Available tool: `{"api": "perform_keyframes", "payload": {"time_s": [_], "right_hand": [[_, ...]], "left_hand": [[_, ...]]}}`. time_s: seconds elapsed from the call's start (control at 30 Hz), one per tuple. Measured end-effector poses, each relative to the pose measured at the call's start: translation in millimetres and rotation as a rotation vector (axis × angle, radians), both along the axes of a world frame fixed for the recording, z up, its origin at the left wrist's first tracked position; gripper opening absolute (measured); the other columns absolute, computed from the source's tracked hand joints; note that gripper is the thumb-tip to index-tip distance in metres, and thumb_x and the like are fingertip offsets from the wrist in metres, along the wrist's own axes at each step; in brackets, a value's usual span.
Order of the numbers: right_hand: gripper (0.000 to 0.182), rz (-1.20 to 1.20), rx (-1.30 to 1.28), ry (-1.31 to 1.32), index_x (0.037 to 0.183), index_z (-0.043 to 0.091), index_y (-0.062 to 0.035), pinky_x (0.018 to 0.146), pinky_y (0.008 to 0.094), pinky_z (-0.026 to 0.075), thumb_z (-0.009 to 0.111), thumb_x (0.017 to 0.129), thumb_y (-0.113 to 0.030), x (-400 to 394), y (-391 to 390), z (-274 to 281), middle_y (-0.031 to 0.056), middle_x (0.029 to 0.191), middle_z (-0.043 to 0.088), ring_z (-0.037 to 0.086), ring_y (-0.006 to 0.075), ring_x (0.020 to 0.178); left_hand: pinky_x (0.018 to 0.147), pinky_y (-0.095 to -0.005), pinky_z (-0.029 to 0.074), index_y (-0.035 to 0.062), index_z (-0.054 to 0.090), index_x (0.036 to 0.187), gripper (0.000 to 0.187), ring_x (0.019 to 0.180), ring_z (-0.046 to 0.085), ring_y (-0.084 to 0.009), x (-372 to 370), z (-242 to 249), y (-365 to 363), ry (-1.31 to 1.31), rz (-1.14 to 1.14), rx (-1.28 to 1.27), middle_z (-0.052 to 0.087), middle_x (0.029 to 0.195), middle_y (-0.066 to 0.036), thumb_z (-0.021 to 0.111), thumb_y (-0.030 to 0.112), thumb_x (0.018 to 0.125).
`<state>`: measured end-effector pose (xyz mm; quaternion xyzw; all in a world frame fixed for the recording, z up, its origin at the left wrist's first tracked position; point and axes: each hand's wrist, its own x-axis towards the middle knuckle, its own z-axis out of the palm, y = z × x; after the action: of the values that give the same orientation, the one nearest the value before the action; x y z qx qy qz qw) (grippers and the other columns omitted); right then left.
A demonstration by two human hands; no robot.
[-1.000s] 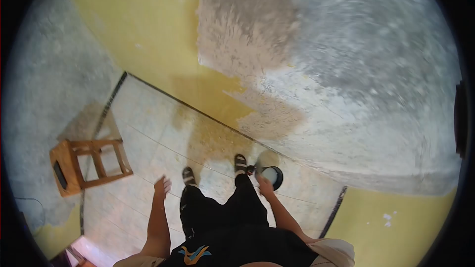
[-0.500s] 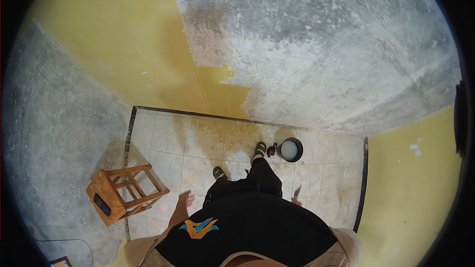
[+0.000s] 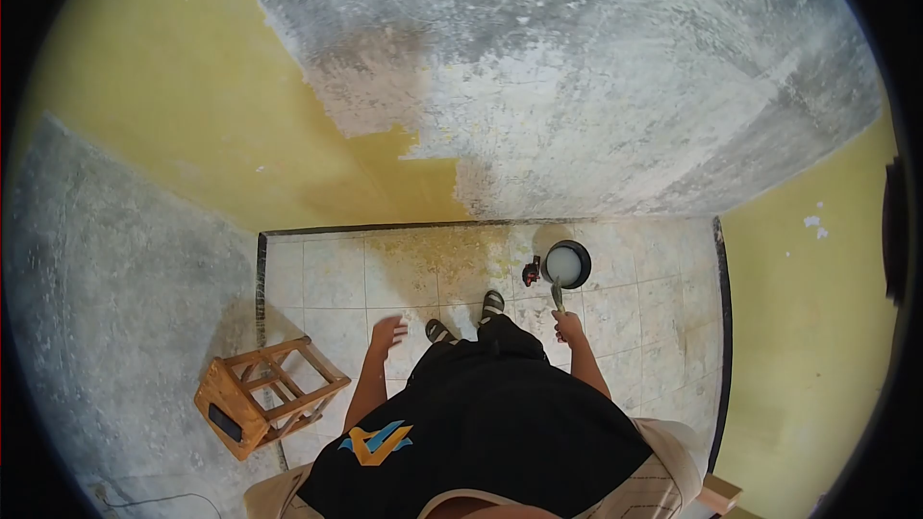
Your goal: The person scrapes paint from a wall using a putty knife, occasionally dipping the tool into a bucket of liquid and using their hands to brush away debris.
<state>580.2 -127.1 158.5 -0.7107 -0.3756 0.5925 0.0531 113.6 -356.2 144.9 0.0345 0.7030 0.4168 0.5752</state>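
My right hand (image 3: 569, 328) is closed around a slim hand tool (image 3: 558, 298) with a narrow, grey-green head. The tool points forward, and its tip overlaps the near rim of a black bucket (image 3: 584, 269) of cloudy whitish liquid. What kind of tool it is I cannot tell. Over the floor to the left, my left hand (image 3: 388, 334) is open and holds nothing, its fingers slightly apart. A small black and red object (image 3: 531, 271) lies on the tiles just left of the bucket.
Ahead stands a wall with yellow paint (image 3: 163, 67) on the left and bare grey-white plaster (image 3: 577, 106) on the right. Yellow flakes (image 3: 433, 255) litter the tiled floor (image 3: 332, 274) at its foot. A wooden stool (image 3: 269, 394) with a black item on it stands at left.
My right hand has come forward with the tool, up to the bucket. The left hand has also swung forward. The view has shifted, and I stand closer to the bucket.
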Motion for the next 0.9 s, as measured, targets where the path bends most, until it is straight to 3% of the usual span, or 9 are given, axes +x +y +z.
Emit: {"api": "perform_keyframes", "payload": {"time_s": [0.1, 0.13, 0.17, 0.23, 0.43, 0.53, 0.6, 0.77, 0.9], "right_hand": [[0.040, -0.096, -0.078, -0.042, 0.090, 0.058, -0.0017, 0.044, 0.0369, 0.046, 0.067, 0.093, -0.041, 19.6, -14.9, -6.3, 0.0073, 0.068, 0.056, 0.053, 0.0191, 0.048], [0.041, -0.097, -0.113, -0.056, 0.085, 0.058, -0.0022, 0.044, 0.0378, 0.046, 0.068, 0.093, -0.041, 28.8, -22.4, -17.5, 0.0076, 0.065, 0.055, 0.052, 0.0201, 0.045], [0.040, -0.100, -0.141, -0.049, 0.082, 0.058, -0.0034, 0.043, 0.0381, 0.046, 0.069, 0.092, -0.041, 39.6, -32.1, -30.3, 0.0075, 0.063, 0.055, 0.051, 0.0207, 0.044], [0.038, -0.098, -0.220, -0.085, 0.081, 0.057, -0.0054, 0.044, 0.0385, 0.044, 0.068, 0.093, -0.039, 51.7, -50.2, -40.4, 0.0066, 0.061, 0.053, 0.052, 0.0200, 0.046], [0.045, -0.021, -0.225, -0.198, 0.101, 0.074, 0.0026, 0.066, 0.0390, 0.054, 0.076, 0.086, -0.039, 64.0, -69.4, -44.4, 0.0152, 0.085, 0.073, 0.068, 0.0277, 0.069], [0.039, 0.039, -0.219, -0.204, 0.093, 0.071, 0.0002, 0.058, 0.0397, 0.051, 0.074, 0.087, -0.039, 48.8, -45.3, -37.7, 0.0127, 0.075, 0.068, 0.064, 0.0256, 0.062], [0.036, -0.139, -0.251, 0.007, 0.081, 0.057, -0.0054, 0.043, 0.0354, 0.037, 0.070, 0.090, -0.038, 37.9, -22.8, -58.1, 0.0056, 0.060, 0.048, 0.046, 0.0184, 0.046], [0.034, 0.017, -0.045, -0.002, 0.088, 0.056, -0.0045, 0.041, 0.0357, 0.040, 0.070, 0.091, -0.035, -21.9, 34.4, -21.4, 0.0057, 0.065, 0.053, 0.052, 0.0186, 0.046], [0.035, 0.112, 0.090, 0.094, 0.092, 0.055, -0.0037, 0.040, 0.0351, 0.041, 0.069, 0.091, -0.035, -51.9, 44.4, -2.1, 0.0063, 0.067, 0.054, 0.054, 0.0176, 0.046]], "left_hand": [[0.087, -0.0456, 0.051, 0.0138, 0.061, 0.131, 0.045, 0.099, 0.069, -0.0253, 16.6, -24.0, -72.4, -0.066, -0.062, -0.329, 0.072, 0.117, -0.009, 0.059, 0.045, 0.099], [0.090, -0.0472, 0.051, 0.0145, 0.059, 0.135, 0.045, 0.104, 0.068, -0.0276, 14.3, -64.6, -111.7, -0.125, -0.002, -0.326, 0.071, 0.120, -0.011, 0.057, 0.044, 0.100], [0.094, -0.0476, 0.051, 0.0147, 0.056, 0.139, 0.046, 0.107, 0.068, -0.0282, 14.6, -62.6, -153.6, 0.252, -0.517, -0.112, 0.070, 0.123, -0.012, 0.055, 0.042, 0.102], [0.094, -0.0475, 0.051, 0.0148, 0.056, 0.139, 0.046, 0.107, 0.068, -0.0281, 9.3, -60.9, -137.2, 0.229, -0.477, -0.115, 0.070, 0.123, -0.011, 0.055, 0.042, 0.102], [0.094, -0.0464, 0.051, 0.0155, 0.057, 0.139, 0.046, 0.106, 0.068, -0.0271, -2.6, -46.7, -118.5, 0.037, -0.183, -0.180, 0.070, 0.124, -0.011, 0.055, 0.042, 0.101], [0.094, -0.0458, 0.051, 0.0159, 0.057, 0.139, 0.046, 0.106, 0.068, -0.0266, 0.1, -37.1, -112.7, -0.070, -0.013, -0.216, 0.070, 0.124, -0.010, 0.055, 0.043, 0.101], [0.095, -0.0455, 0.051, 0.0161, 0.057, 0.139, 0.046, 0.106, 0.068, -0.0263, 6.4, -25.6, -75.4, -0.145, 0.099, -0.241, 0.070, 0.124, -0.010, 0.055, 0.043, 0.101], [0.085, -0.0425, 0.051, 0.0117, 0.059, 0.133, 0.048, 0.099, 0.069, -0.0217, -1.5, 0.7, 45.2, 0.019, -0.085, -0.127, 0.073, 0.113, -0.009, 0.063, 0.043, 0.097], [0.082, -0.0407, 0.051, 0.0099, 0.060, 0.130, 0.048, 0.095, 0.070, -0.0212, -7.3, 26.4, 77.2, 0.070, -0.169, 0.020, 0.073, 0.109, -0.009, 0.065, 0.042, 0.095]]}}
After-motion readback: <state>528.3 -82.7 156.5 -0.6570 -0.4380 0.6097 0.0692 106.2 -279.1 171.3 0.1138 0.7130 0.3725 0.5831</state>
